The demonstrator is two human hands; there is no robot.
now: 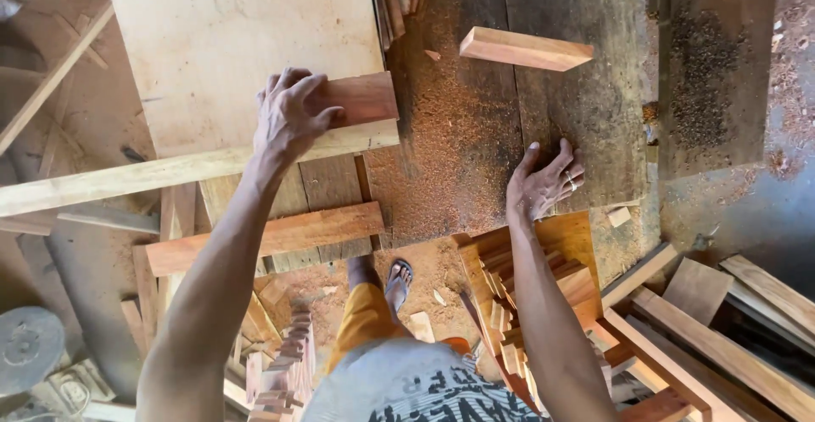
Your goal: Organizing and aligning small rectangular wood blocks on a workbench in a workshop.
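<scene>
My left hand (290, 115) rests on a reddish wooden block (365, 98) that lies on the edge of a pale plywood sheet (229, 31); the fingers curl over the block's left end. My right hand (545, 182) is open, palm down, fingers spread, over the sawdust-covered dark workbench (475, 116), holding nothing. A short light wooden block (525, 49) is beyond the right hand, tilted, seemingly above or on the bench top.
A long pale batten (153, 171) runs under the plywood's near edge. A reddish plank (280, 235) lies below it. Stacks of cut wooden pieces (518, 303) sit by my right leg, more planks (730, 337) at right. My sandalled foot (397, 282) stands on the sawdust floor.
</scene>
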